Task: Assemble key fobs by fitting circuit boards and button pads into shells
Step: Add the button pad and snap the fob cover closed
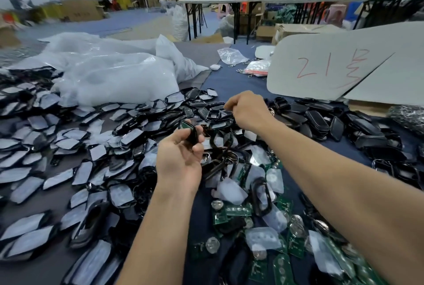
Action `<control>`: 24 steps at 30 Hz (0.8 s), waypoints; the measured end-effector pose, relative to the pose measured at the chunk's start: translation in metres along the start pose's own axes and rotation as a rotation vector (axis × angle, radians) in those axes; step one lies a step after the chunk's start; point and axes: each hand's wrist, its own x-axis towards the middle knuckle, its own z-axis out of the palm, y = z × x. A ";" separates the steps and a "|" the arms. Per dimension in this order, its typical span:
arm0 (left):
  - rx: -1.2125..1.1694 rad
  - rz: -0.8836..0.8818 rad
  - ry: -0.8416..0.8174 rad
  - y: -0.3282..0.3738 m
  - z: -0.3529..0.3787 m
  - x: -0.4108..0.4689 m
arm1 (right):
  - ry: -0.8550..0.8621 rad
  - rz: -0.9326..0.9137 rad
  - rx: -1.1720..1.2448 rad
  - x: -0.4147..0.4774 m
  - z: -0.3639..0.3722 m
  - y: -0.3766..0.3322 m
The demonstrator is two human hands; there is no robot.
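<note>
Fingers (176,138) of left hand (181,160) curled round a black shell (192,135), held just above the heap at centre of view, with the green edge of a circuit board (184,124) peeking from its top. Fingers (231,103) of right hand (247,110) curled together over the far pile, knuckles toward the camera; cannot tell whether pinching a part or closed on nothing.

Probably mid-assembly: board seated, or being seated, in the held shell, right hand reaching for the next piece. Next move likely calls for bringing a button pad or mating half to that shell, squaring the edges and pressing flush without bending the board.

Hard to make out: depth of board inside shell, hidden behind left fingers; right fingertips, turned away. Loose boards (236,211) with coin cells and translucent button pads (261,239) scattered on the dark blue desk (229,87) below the right forearm, lowest ones cut off by the frame. Film-faced shells (37,121) spread across the left, plain black shells (317,119) at right, both blurred toward the edges. White plastic bags (114,78) behind; grey card (332,69) with red marks far right.
</note>
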 end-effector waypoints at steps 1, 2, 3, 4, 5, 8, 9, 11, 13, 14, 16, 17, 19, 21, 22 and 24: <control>0.017 0.012 0.007 0.000 0.000 0.000 | -0.015 -0.004 -0.011 0.008 0.004 -0.003; 0.036 0.024 0.012 0.000 0.000 0.001 | -0.031 -0.012 -0.029 0.017 0.008 -0.006; 0.055 0.036 0.018 0.000 0.000 0.001 | -0.048 -0.026 -0.056 0.024 0.012 -0.009; 0.069 0.048 0.023 -0.001 0.000 0.002 | -0.062 -0.044 -0.088 0.030 0.015 -0.012; 0.078 0.058 0.027 -0.001 0.000 0.003 | -0.071 -0.062 -0.121 0.036 0.019 -0.015; 0.076 0.070 0.024 0.000 -0.002 0.006 | -0.069 -0.091 -0.167 0.052 0.031 -0.019; 0.073 0.073 0.025 0.000 -0.003 0.006 | -0.056 -0.092 -0.166 0.056 0.035 -0.021; 0.078 0.082 0.029 0.000 -0.003 0.007 | -0.024 -0.098 -0.215 0.062 0.044 -0.025; 0.086 0.083 0.027 0.000 -0.002 0.006 | -0.023 -0.143 -0.375 0.065 0.052 -0.031; 0.088 0.079 0.021 -0.001 -0.002 0.006 | -0.037 -0.177 -0.471 0.067 0.054 -0.035; 0.084 0.070 0.012 -0.001 -0.001 0.006 | -0.060 -0.253 -0.623 0.071 0.055 -0.045; 0.079 0.066 0.009 -0.001 -0.001 0.006 | -0.075 -0.264 -0.667 0.072 0.054 -0.050; 0.069 0.062 0.010 -0.001 0.000 0.006 | -0.108 -0.252 -0.668 0.075 0.053 -0.059; 0.071 0.060 0.011 -0.001 0.000 0.005 | -0.139 -0.224 -0.640 0.077 0.054 -0.065; 0.075 0.061 0.013 -0.001 0.000 0.005 | -0.156 -0.219 -0.646 0.076 0.055 -0.068; 0.084 0.068 0.008 -0.001 -0.001 0.005 | -0.151 -0.250 -0.708 0.074 0.058 -0.075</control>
